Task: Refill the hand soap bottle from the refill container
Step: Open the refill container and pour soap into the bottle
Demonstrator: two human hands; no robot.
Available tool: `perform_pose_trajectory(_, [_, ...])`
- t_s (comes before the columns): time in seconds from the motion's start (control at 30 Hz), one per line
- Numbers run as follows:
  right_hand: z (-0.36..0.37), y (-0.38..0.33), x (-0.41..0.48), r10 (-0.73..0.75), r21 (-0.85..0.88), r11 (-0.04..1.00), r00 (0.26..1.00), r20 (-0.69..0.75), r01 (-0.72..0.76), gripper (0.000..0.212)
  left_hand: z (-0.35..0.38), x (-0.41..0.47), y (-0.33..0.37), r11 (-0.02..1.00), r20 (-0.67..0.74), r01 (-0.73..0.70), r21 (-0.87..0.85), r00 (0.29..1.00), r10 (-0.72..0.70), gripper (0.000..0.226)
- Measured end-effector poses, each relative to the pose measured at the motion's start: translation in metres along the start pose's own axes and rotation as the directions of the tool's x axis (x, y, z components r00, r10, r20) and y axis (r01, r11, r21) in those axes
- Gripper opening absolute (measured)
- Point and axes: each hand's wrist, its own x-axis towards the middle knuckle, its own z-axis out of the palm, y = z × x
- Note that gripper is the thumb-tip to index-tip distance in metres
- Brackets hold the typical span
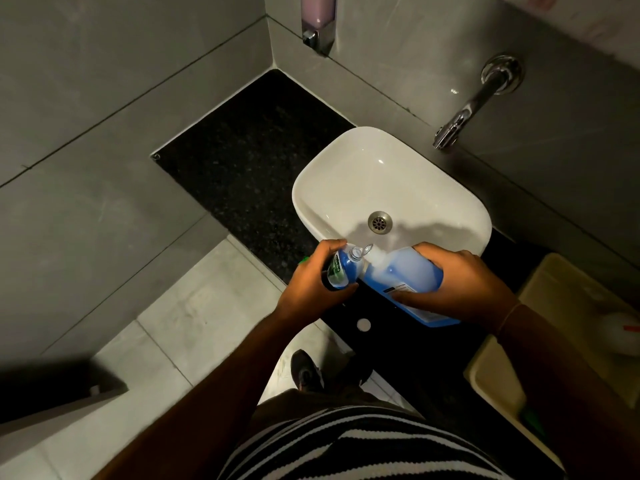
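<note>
My left hand (310,282) grips a small clear hand soap bottle (343,268) with blue liquid and a green label, its open neck pointing up toward the sink. My right hand (460,285) holds a larger refill container (405,275) of blue soap, tilted so its white spout (375,254) touches the small bottle's mouth. Both are held over the front rim of the white sink (346,181). A green bit, perhaps the pump, pokes out behind my left hand.
A black granite counter (249,161) surrounds the sink. A chrome wall tap (467,109) sticks out above it, and a wall soap dispenser (318,19) hangs in the corner. A small white cap (363,324) lies on the counter front. A beige bin (554,327) stands at the right.
</note>
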Motion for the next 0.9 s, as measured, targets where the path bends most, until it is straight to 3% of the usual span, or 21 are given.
perform_pose_trajectory(0.4, [-0.011,-0.010,-0.003,0.051,-0.059,0.997,0.996,0.074,-0.046,0.082,0.002,0.000,-0.005,1.000,0.028,-0.018,0.003,0.999,0.018,0.077])
perform_pose_trajectory(0.9, [-0.016,-0.013,-0.003,-0.014,-0.044,0.999,0.996,0.090,0.018,0.080,0.008,0.000,-0.007,1.000,0.026,-0.007,-0.010,1.000,0.007,0.076])
